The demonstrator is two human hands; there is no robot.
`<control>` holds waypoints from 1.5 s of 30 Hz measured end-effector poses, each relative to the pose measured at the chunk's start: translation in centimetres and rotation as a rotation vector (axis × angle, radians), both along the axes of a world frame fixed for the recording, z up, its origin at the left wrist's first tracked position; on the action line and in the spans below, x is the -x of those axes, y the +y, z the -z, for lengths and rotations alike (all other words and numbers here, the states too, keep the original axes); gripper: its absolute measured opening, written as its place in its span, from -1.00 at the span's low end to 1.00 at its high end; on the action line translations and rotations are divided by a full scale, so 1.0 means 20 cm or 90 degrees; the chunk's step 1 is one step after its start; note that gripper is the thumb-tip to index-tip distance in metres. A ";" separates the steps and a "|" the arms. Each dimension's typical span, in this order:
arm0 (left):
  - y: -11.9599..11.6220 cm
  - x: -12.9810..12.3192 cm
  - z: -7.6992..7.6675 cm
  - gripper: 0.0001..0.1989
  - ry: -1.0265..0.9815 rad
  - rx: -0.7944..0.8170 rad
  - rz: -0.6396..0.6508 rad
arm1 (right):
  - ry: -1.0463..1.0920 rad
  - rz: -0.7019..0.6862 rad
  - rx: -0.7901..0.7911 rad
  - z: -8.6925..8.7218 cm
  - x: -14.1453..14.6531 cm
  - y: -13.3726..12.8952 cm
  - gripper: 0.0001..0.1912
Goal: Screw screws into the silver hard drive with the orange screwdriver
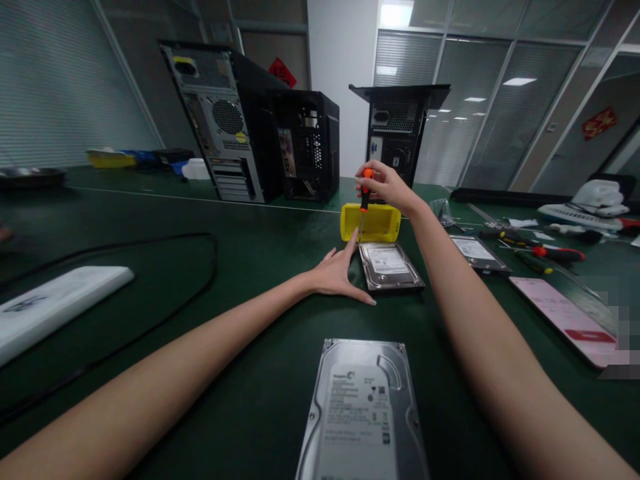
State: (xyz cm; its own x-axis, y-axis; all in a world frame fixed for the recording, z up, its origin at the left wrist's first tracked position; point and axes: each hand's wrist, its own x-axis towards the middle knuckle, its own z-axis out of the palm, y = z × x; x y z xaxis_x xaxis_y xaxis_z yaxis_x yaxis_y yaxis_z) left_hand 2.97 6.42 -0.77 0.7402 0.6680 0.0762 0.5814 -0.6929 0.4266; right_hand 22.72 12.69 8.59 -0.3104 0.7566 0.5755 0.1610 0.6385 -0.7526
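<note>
My right hand (384, 185) grips a screwdriver (367, 190) with an orange and black handle, held upright. Its shaft runs down to the far left corner of a hard drive (389, 265) lying label up on the table. Beside that drive's left edge, my left hand (338, 272) is spread, thumb along the near side and index finger pointing up by the shaft. A yellow box (370, 223) stands just behind the drive. Closer to me lies a larger silver hard drive (361, 413), touched by neither hand.
Computer cases (225, 123) stand at the back of the green table (270, 333). On the right are another hard drive (477, 253), pliers and screwdrivers (557, 254), and a pink phone (565, 320). A white block (60, 303) and black cable (150, 327) lie left.
</note>
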 end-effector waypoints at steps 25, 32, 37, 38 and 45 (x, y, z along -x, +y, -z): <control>0.05 -0.01 0.01 0.43 0.025 -0.056 0.003 | -0.052 0.117 -0.026 0.04 0.03 0.00 -0.57; 0.06 -0.03 0.01 0.38 0.008 -0.090 -0.007 | -0.088 0.216 -0.044 0.01 0.08 0.03 -0.63; 0.06 -0.03 0.01 0.37 0.004 -0.095 -0.008 | -0.095 0.321 -0.073 0.01 0.04 0.03 -0.58; 0.06 -0.03 0.01 0.37 0.006 -0.095 -0.010 | -0.092 0.332 -0.073 0.01 0.03 0.03 -0.58; 0.08 -0.02 0.02 0.36 0.004 -0.100 -0.005 | -0.083 0.311 -0.036 0.03 -0.04 0.00 -0.54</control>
State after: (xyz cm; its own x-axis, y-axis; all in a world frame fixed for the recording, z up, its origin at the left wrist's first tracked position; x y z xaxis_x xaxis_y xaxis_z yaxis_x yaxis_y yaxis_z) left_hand 3.44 7.97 -1.20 0.7354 0.6545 0.1754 0.5899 -0.7458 0.3097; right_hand 23.47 12.70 8.05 -0.0006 0.7998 0.6002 0.5418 0.5047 -0.6721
